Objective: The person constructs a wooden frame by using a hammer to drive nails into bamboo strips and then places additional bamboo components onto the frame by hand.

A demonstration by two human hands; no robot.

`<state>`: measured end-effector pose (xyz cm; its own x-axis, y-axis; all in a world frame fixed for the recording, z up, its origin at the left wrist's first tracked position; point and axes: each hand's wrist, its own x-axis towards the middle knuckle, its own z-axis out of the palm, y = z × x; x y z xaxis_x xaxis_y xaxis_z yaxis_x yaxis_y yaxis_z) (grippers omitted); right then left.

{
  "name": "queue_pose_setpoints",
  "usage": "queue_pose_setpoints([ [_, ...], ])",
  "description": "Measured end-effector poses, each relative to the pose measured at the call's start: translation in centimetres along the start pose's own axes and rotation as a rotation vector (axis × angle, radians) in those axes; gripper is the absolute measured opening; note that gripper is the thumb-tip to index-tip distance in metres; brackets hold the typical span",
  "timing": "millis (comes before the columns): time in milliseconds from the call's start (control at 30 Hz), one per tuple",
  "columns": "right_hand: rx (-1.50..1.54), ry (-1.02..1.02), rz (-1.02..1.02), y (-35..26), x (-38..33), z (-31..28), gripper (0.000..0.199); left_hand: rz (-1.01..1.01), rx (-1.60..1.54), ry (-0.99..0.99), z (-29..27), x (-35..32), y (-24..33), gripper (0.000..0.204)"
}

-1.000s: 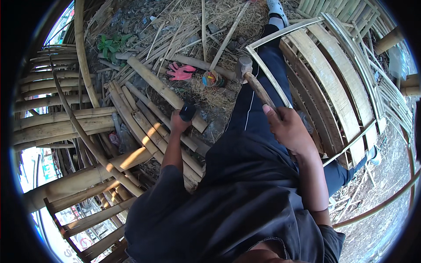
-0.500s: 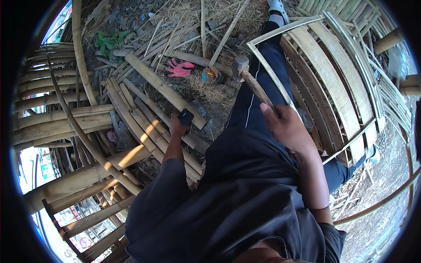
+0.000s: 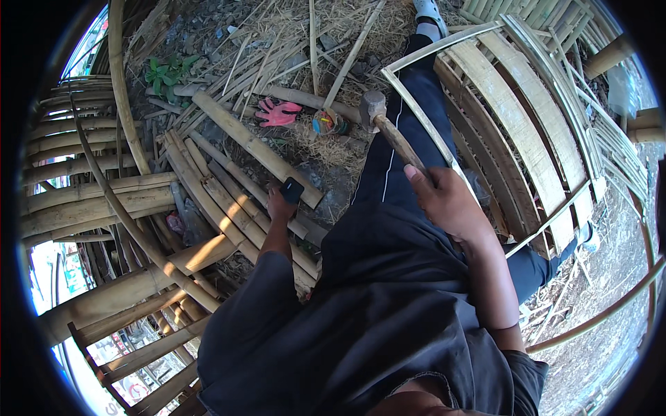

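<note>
My right hand [image 3: 454, 204] is closed round the wooden handle of a hammer [image 3: 397, 133]. Its grey, blunt metal head points away from me, over my leg. Low on the left, my left hand [image 3: 279, 206] is at a small black rounded device [image 3: 292, 190] that looks like a phone, above split bamboo pieces [image 3: 229, 201]. The device hides most of those fingers. To the right of the hammer, a slatted crate [image 3: 513, 111] of wood or bamboo with a thin frame leans across my legs.
A pink glove [image 3: 279, 113] lies on the ground beside a small round container [image 3: 324, 123] with colourful contents. A thick bamboo pole [image 3: 257, 145] slants nearby. Bamboo racks [image 3: 90, 187] stand on the left; a green plant [image 3: 166, 74] grows at the far left. Thin bamboo strips [image 3: 270, 62] litter the ground.
The whole view has shifted slightly, so the ground things sit a little lower and further left. Both hands keep nearly the same place, the right with the hammer.
</note>
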<state>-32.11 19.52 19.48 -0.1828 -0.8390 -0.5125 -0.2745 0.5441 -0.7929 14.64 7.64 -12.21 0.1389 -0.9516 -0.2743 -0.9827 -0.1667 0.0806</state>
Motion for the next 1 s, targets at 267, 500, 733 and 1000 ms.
queue_pose_setpoints([
  [267,0.019,0.039,-0.043,0.6,-0.6,-1.1,0.063,0.242,-0.113,0.247,-0.6,-2.5,3.8,0.098],
  [500,0.136,0.146,0.010,1.4,-3.5,-6.2,0.063,0.730,-0.488,0.820,-11.1,1.5,20.2,0.060],
  [733,0.487,0.431,0.043,6.4,-10.3,-11.8,0.048,1.174,-0.901,0.650,-22.3,-3.2,46.0,0.031],
  [1000,0.830,0.762,0.097,14.2,-18.8,-15.3,0.041,1.897,-0.785,0.132,-19.8,-17.2,71.8,0.026],
])
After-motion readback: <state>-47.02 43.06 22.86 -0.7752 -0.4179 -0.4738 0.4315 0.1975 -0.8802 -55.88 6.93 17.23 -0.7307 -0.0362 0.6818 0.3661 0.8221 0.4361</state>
